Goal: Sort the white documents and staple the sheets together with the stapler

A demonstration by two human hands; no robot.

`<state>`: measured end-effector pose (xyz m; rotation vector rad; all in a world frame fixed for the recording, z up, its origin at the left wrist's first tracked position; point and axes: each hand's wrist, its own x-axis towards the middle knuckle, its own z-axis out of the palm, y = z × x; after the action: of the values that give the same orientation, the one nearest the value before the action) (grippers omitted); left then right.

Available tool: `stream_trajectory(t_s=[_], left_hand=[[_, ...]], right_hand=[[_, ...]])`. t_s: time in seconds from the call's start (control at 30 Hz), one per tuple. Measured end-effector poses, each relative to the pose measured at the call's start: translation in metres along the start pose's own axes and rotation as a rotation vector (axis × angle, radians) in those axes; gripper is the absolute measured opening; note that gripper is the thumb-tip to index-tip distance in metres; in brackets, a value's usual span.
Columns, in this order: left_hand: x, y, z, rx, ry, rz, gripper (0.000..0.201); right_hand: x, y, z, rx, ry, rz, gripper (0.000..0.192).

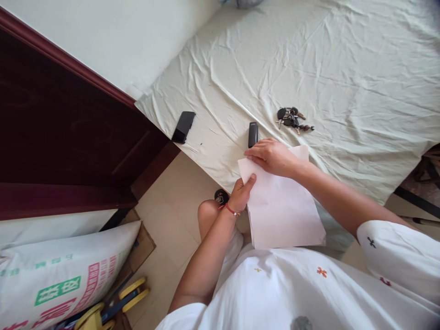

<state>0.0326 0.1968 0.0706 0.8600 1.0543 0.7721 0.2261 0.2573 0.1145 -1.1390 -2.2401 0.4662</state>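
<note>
A white sheet of paper (282,211) lies at the near edge of a bed covered with a pale green wrinkled sheet (309,59). My left hand (241,193), with a red string at the wrist, pinches the paper's left edge from below. My right hand (271,156) presses down on the paper's top left corner, fingers together. A small black device (253,134) lies just beyond my right hand. A bunch of keys (293,119) rests further right on the bed.
A black phone (183,126) lies near the bed's left corner. A dark wooden headboard (68,133) stands at left. A printed sack (58,275) and yellow-handled tools (117,302) sit on the tiled floor (172,215) at lower left.
</note>
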Motion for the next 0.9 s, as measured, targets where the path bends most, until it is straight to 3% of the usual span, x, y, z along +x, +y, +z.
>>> stream_trajectory(t_s=[0.1, 0.17, 0.23, 0.33, 0.43, 0.57, 0.67, 0.8, 0.9], left_hand=[[0.0, 0.002, -0.003, -0.097, 0.075, -0.028, 0.068], [0.001, 0.004, -0.003, -0.156, 0.112, -0.047, 0.069], [0.001, 0.006, -0.003, -0.197, 0.143, -0.046, 0.069], [0.003, 0.007, 0.0, -0.206, 0.166, -0.035, 0.069], [0.005, 0.005, 0.004, -0.212, 0.161, -0.029, 0.068], [0.006, 0.003, 0.007, -0.209, 0.163, -0.028, 0.068], [0.006, 0.01, 0.005, -0.197, 0.117, -0.016, 0.073], [0.016, 0.03, 0.003, -0.189, 0.037, 0.124, 0.083], [0.029, 0.038, 0.004, -0.162, -0.006, 0.185, 0.058]], right_hand=[[-0.016, 0.022, -0.013, -0.03, 0.033, 0.075, 0.035], [-0.034, 0.037, -0.02, -0.04, 0.138, 0.145, 0.034], [-0.053, 0.047, -0.024, -0.014, 0.292, 0.283, 0.033], [-0.08, 0.046, -0.024, 0.206, 0.415, 0.538, 0.052], [-0.099, 0.031, -0.02, 0.631, 0.389, 0.781, 0.063], [-0.113, 0.014, -0.013, 1.13, 0.317, 0.975, 0.056], [-0.119, 0.01, -0.009, 1.209, 0.33, 1.073, 0.047], [-0.124, 0.008, -0.006, 1.253, 0.338, 1.112, 0.04], [-0.125, 0.006, -0.006, 1.237, 0.317, 1.126, 0.043]])
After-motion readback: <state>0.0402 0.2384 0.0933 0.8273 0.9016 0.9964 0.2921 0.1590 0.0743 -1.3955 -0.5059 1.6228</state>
